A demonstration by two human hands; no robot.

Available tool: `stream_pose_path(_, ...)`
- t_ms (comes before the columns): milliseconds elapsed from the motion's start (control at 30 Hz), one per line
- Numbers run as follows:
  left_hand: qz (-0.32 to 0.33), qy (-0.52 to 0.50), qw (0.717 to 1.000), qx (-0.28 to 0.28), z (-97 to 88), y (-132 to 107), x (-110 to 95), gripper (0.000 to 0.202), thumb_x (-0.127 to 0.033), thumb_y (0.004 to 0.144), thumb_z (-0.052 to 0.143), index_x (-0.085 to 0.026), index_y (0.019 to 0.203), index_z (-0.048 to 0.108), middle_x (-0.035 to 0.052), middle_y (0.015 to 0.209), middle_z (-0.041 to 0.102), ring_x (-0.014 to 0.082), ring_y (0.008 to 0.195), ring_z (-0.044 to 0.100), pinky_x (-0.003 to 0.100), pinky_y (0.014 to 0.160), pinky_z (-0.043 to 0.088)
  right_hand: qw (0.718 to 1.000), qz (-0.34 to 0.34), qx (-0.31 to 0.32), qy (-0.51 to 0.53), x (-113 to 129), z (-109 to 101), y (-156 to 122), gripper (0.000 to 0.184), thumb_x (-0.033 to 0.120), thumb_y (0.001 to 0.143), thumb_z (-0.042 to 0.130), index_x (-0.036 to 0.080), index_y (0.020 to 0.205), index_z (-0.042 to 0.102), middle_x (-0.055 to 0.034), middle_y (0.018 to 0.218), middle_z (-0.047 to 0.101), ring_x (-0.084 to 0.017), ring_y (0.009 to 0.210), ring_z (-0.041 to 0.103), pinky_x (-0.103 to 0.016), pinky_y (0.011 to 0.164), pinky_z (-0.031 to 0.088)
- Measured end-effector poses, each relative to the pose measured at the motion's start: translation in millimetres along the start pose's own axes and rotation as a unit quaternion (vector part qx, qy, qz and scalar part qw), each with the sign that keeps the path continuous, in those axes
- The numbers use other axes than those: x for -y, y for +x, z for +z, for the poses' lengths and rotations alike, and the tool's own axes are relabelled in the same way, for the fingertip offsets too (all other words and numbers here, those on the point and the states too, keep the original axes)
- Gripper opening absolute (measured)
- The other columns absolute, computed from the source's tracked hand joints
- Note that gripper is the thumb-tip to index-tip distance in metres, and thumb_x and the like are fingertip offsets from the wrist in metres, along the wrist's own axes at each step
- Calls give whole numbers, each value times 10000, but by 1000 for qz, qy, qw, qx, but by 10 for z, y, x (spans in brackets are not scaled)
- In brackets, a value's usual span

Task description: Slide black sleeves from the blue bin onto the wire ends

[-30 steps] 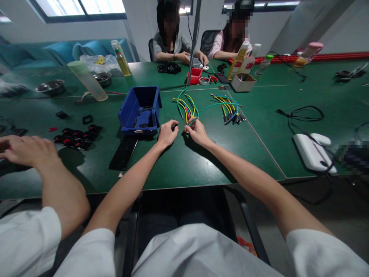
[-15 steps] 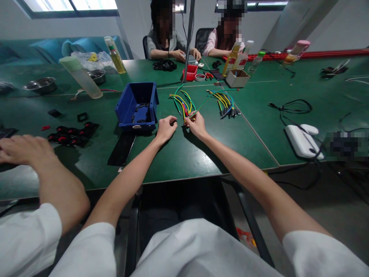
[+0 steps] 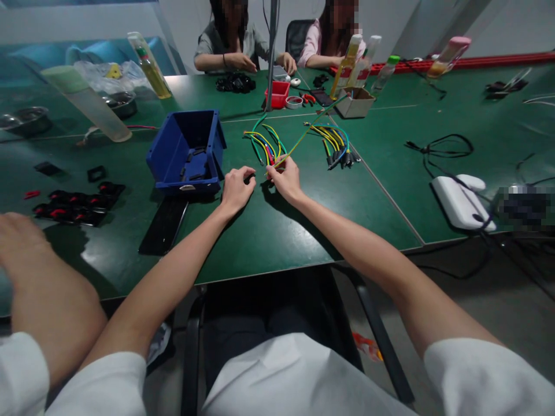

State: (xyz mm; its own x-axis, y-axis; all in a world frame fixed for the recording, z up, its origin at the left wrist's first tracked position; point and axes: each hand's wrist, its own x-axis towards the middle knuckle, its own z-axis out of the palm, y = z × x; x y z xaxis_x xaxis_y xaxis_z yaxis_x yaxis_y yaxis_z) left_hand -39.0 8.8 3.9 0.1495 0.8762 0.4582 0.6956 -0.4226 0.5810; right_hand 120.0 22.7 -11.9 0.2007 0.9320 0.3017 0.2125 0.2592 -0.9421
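Between the fingertips of my right hand (image 3: pixel 286 180) is a thin green-and-yellow wire (image 3: pixel 302 137), its free length slanting up and away to the right. My left hand (image 3: pixel 236 189) is curled closed just beside it, with a small black piece (image 3: pixel 250 178) at its fingertips, partly hidden. Beyond my hands lies a loose group of yellow, green and red wires (image 3: pixel 262 138). Farther right rests a bundle of wires (image 3: pixel 336 140) with black sleeves on their near ends. Left of my left hand stands a blue bin (image 3: pixel 184 188) with several small black pieces (image 3: pixel 197 164) inside.
A black phone (image 3: pixel 163 225) lies before the bin. At left are black-and-red parts (image 3: pixel 78 205) and another person's arm (image 3: pixel 47 277). A metal pole (image 3: pixel 272 58), red box (image 3: pixel 281 92) and small carton (image 3: pixel 356 105) stand ahead. A white device (image 3: pixel 462 202) is at right. Two people sit opposite.
The view has shifted slightly. The wire in my right hand now points more steeply upward and away. My left hand keeps its closed shape beside it.
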Motion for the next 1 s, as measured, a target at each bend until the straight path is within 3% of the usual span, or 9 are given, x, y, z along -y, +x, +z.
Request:
stream_pose_path(233, -15, 2, 1000, -4, -8, 8, -10, 193, -158, 792, 590, -165, 944, 709, 58, 909, 730, 181, 834, 656, 313, 872, 507, 999, 13, 31, 24, 38, -13, -13, 228, 303, 791, 618, 229, 891, 426, 28, 717, 600, -131, 608, 652, -269, 583, 522)
stream_pose_path(533, -7, -2, 1000, -28, -12, 16, 5, 183, -123, 785, 569, -162, 903, 703, 65, 928, 704, 161, 840, 637, 283, 836, 515, 998, 21, 24, 49, 0, -12, 7, 253, 292, 771, 648, 231, 882, 428, 23, 719, 592, -141, 589, 648, -258, 512, 504)
stream_pose_path(1000, 8, -21, 1000, -14, -30, 23, 47, 185, -127, 760, 602, -183, 871, 738, 32, 850, 738, 164, 790, 658, 312, 847, 521, 998, 10, 29, 54, -4, -23, 17, 253, 276, 761, 655, 232, 859, 425, 43, 665, 546, -131, 545, 615, -257, 482, 472)
